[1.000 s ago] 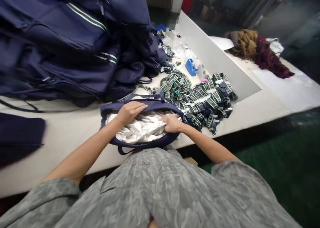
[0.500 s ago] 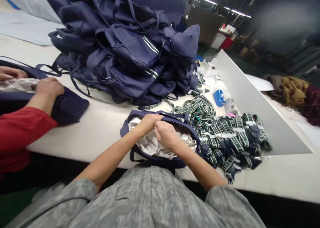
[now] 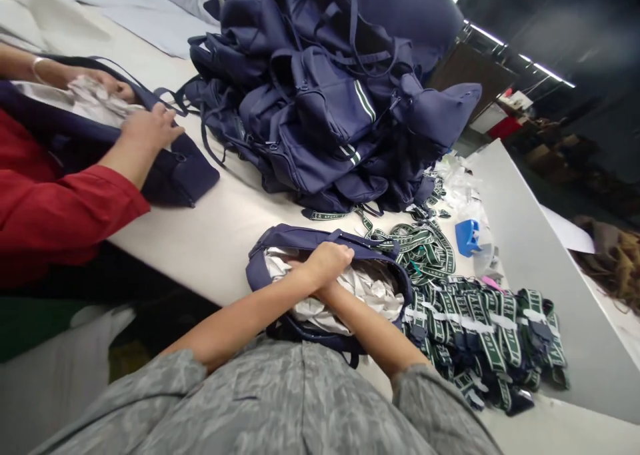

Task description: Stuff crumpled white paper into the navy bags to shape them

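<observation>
A navy bag (image 3: 261, 268) lies before me on the table, its long opening facing up and crumpled whitish paper (image 3: 373, 292) filling it. My left hand (image 3: 331, 262) is closed at the far rim of the opening, fingers curled over the edge. My right forearm crosses beneath the left wrist. Of my right hand (image 3: 299, 264) only a small part shows, low among the paper at the left of the opening; its fingers are hidden.
Navy bags (image 3: 325, 108) are heaped behind. Green-and-white lettered straps (image 3: 480, 328) lie at right, near a blue tape dispenser (image 3: 468, 237) and a grey panel (image 3: 545, 262). At left, a co-worker in red sleeves handles another paper-stuffed navy bag (image 3: 187, 175).
My right hand has moved left, under my left wrist and into the paper. My left hand has shifted slightly right along the rim. The view has turned left; the co-worker's hands have moved.
</observation>
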`<state>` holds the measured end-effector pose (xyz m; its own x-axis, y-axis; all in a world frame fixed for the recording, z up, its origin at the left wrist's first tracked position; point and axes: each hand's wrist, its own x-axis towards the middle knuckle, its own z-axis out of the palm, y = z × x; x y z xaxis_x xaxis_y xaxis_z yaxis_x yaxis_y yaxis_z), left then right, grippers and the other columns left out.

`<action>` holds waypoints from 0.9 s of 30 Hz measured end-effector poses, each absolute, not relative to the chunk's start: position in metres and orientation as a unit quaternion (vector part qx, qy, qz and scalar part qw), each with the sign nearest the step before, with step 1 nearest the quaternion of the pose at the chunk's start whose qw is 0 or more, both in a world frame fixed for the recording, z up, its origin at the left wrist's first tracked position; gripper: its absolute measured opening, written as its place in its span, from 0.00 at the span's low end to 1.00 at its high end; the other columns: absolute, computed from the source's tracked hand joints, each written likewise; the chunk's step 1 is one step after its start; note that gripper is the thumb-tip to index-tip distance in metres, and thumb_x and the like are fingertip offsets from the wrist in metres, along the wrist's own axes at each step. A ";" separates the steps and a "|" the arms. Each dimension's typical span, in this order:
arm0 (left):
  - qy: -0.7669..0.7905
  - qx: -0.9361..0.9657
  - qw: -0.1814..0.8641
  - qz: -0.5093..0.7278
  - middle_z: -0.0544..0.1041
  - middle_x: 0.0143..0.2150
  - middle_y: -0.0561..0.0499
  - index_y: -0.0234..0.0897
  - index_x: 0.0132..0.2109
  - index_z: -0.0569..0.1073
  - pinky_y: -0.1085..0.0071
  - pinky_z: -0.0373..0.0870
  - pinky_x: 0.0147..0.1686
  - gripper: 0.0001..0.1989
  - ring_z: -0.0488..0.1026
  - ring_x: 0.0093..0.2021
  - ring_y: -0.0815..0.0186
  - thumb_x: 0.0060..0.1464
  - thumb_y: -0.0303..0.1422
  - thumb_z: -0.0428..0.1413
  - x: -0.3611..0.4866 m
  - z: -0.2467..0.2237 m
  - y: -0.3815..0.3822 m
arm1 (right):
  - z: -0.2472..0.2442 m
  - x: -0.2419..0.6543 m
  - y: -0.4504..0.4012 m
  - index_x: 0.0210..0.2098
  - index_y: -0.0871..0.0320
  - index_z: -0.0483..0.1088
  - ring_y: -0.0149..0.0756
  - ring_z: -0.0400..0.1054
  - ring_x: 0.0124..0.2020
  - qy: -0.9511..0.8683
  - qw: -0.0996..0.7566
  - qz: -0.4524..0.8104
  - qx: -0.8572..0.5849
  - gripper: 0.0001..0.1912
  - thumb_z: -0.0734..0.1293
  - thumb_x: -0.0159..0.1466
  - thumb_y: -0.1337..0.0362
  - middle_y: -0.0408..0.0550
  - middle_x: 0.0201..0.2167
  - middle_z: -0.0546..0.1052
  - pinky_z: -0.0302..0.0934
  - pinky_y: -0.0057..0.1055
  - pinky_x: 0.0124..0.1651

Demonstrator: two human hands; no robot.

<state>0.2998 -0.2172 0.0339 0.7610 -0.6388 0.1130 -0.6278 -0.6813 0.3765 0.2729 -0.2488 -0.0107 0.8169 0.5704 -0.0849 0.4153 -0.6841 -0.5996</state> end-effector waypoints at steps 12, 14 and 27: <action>-0.301 0.838 0.374 0.258 0.75 0.57 0.41 0.32 0.54 0.72 0.56 0.66 0.62 0.17 0.67 0.62 0.59 0.62 0.21 0.47 0.243 0.019 -0.140 | 0.025 0.286 -0.271 0.54 0.57 0.75 0.50 0.67 0.58 -0.300 0.292 0.132 -0.898 0.18 0.63 0.66 0.68 0.59 0.53 0.76 0.61 0.50 0.59; -0.277 0.839 0.385 0.266 0.76 0.54 0.42 0.32 0.55 0.72 0.57 0.65 0.63 0.16 0.68 0.61 0.60 0.62 0.21 0.50 0.225 0.015 -0.116 | 0.036 0.286 -0.288 0.57 0.55 0.72 0.44 0.65 0.60 -0.334 0.298 0.151 -0.881 0.20 0.63 0.67 0.66 0.55 0.58 0.73 0.59 0.43 0.62; -0.334 0.846 0.360 0.209 0.73 0.32 0.49 0.34 0.33 0.72 0.65 0.65 0.49 0.09 0.67 0.40 0.63 0.64 0.29 0.53 0.247 0.002 -0.097 | 0.008 0.327 -0.261 0.56 0.60 0.66 0.32 0.65 0.33 -0.338 0.362 0.276 -0.824 0.29 0.71 0.55 0.66 0.41 0.33 0.71 0.63 0.30 0.41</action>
